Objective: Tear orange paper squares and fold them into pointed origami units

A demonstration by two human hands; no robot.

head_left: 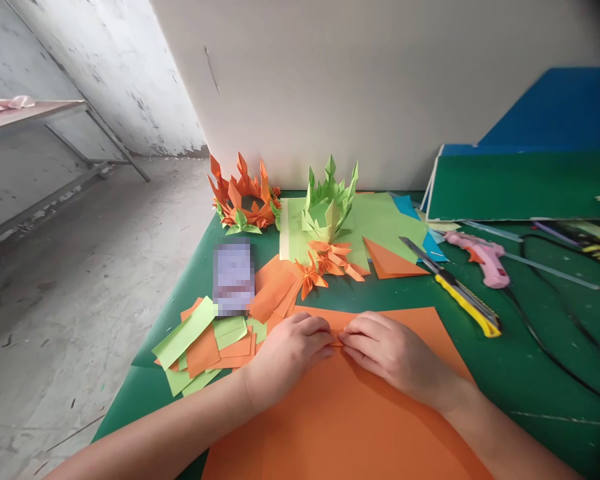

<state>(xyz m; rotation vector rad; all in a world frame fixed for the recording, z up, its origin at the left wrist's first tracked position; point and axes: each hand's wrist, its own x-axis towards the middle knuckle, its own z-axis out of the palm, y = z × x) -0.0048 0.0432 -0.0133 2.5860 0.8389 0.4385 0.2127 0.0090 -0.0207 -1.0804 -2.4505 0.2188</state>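
Observation:
My left hand (285, 357) and my right hand (393, 350) meet fingertip to fingertip over a large orange sheet (350, 420) on the green table (530, 347). Both hands have curled fingers pinching a small folded piece of orange paper (336, 331) between them, pressed down on the sheet. Much of that small piece is hidden under the fingers.
Orange and green paper scraps (205, 343) lie at left by a blurred card (233, 277). Behind stand an orange paper crown (243, 197), a green paper crown (329, 203) and small orange paper flowers (330, 261). A yellow utility knife (460, 293), pink glue gun (483, 257) and black cable (555, 353) lie right.

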